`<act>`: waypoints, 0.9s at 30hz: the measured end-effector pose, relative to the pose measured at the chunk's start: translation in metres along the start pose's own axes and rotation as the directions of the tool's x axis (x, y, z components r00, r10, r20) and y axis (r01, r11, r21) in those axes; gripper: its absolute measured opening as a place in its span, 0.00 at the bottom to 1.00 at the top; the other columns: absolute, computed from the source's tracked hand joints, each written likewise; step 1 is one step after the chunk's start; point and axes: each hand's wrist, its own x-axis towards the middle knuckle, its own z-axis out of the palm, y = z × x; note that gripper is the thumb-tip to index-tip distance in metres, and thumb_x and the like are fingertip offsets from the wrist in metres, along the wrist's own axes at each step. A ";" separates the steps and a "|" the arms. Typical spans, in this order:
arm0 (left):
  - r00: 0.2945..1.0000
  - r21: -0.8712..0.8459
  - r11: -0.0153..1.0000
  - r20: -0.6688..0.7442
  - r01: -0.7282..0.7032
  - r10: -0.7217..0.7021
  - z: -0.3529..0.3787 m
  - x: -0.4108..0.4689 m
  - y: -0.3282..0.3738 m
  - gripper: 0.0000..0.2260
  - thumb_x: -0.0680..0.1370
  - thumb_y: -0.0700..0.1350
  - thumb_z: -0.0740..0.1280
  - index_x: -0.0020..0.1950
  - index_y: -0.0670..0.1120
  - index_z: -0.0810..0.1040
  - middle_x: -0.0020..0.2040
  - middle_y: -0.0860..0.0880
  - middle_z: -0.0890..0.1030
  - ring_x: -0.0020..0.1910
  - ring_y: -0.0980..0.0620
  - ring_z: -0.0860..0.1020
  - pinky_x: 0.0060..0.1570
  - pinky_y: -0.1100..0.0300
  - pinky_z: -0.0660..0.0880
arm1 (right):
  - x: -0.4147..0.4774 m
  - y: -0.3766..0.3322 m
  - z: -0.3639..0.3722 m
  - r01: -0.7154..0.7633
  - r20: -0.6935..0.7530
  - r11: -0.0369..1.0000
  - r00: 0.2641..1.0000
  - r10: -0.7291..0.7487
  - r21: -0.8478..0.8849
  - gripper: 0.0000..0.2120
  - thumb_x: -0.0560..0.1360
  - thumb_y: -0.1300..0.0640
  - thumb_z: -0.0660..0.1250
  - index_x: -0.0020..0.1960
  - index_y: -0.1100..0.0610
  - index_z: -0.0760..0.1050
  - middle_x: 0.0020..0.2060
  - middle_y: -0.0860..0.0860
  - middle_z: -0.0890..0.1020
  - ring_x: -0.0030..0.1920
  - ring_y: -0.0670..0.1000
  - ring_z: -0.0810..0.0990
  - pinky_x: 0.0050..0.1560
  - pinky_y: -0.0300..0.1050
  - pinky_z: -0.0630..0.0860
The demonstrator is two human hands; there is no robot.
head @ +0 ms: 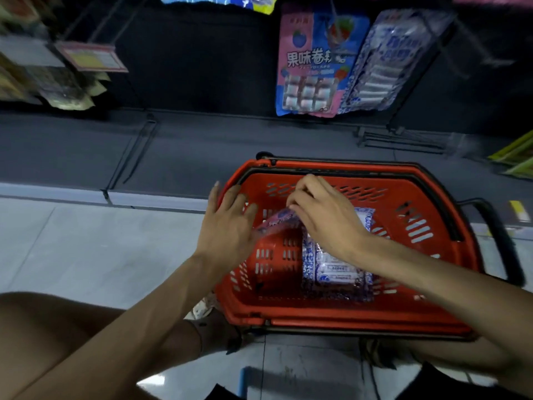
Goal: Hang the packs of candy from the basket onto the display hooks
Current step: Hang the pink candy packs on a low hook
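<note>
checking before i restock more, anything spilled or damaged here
Nothing stands out. The blue-and-white candy packs lie inside the red plastic basket, one pinched by the right hand; none has spilled onto the grey floor.

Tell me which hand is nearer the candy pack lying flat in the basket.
Right. The right hand hovers over the far end of the flat pack, pinching a lifted pack; the left hand sits to its left, by the basket wall.

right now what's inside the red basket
Blue-and-white candy packs lie on the basket floor. The right hand pinches one raised pack by its edge; the left hand is open beside it. Anything under the packs is hidden.
</note>
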 end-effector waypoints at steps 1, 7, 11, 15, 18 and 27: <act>1.000 -0.038 0.999 -0.003 0.021 -0.021 -0.005 0.002 0.007 0.23 0.77 0.56 0.55 0.57 0.44 0.83 0.56 0.43 0.82 0.62 0.38 0.78 0.71 0.41 0.67 | 0.001 0.001 -0.011 0.015 -0.032 1.000 0.999 -0.015 -0.001 0.07 0.83 0.57 0.65 0.53 0.59 0.80 0.52 0.53 0.76 0.51 0.55 0.76 0.46 0.54 0.78; 0.984 -0.637 0.767 -0.073 0.079 -0.162 -0.044 0.023 0.047 0.17 0.81 0.48 0.54 0.62 0.50 0.79 0.53 0.50 0.83 0.51 0.47 0.81 0.50 0.46 0.78 | 0.013 0.010 -0.074 0.033 -0.109 0.999 0.994 -0.029 0.029 0.05 0.83 0.56 0.65 0.54 0.54 0.80 0.54 0.48 0.82 0.60 0.54 0.80 0.60 0.51 0.72; 0.968 -0.893 0.450 -0.107 0.007 -0.227 -0.077 0.036 0.082 0.18 0.77 0.43 0.58 0.59 0.50 0.84 0.53 0.55 0.85 0.52 0.52 0.83 0.54 0.46 0.80 | 0.010 0.017 -0.107 -0.034 -0.083 0.994 0.996 0.043 0.108 0.04 0.84 0.53 0.64 0.55 0.50 0.77 0.48 0.43 0.82 0.48 0.51 0.81 0.56 0.45 0.70; 0.974 -0.928 0.372 -0.097 -0.014 -0.205 -0.084 0.048 0.106 0.15 0.80 0.47 0.60 0.58 0.45 0.84 0.52 0.51 0.86 0.52 0.50 0.83 0.53 0.49 0.79 | -0.002 0.027 -0.118 -0.102 -0.087 0.962 0.988 0.128 0.252 0.03 0.83 0.54 0.67 0.52 0.49 0.79 0.45 0.42 0.82 0.46 0.46 0.80 0.53 0.48 0.75; 0.968 -0.924 0.383 -0.083 0.014 -0.236 -0.083 0.060 0.119 0.08 0.84 0.47 0.68 0.59 0.47 0.84 0.50 0.54 0.87 0.51 0.53 0.85 0.51 0.53 0.81 | -0.003 0.033 -0.126 -0.164 -0.109 0.911 0.969 0.221 0.379 0.02 0.81 0.54 0.70 0.51 0.49 0.82 0.44 0.42 0.83 0.47 0.44 0.82 0.49 0.49 0.79; 0.895 -0.992 -0.031 0.122 0.120 -0.430 -0.100 0.091 0.131 0.10 0.84 0.44 0.68 0.52 0.38 0.84 0.46 0.37 0.86 0.48 0.33 0.85 0.46 0.37 0.84 | 0.006 0.080 -0.154 -0.418 0.019 0.771 0.884 0.467 0.481 0.17 0.69 0.43 0.81 0.53 0.47 0.82 0.47 0.43 0.84 0.52 0.40 0.82 0.56 0.46 0.81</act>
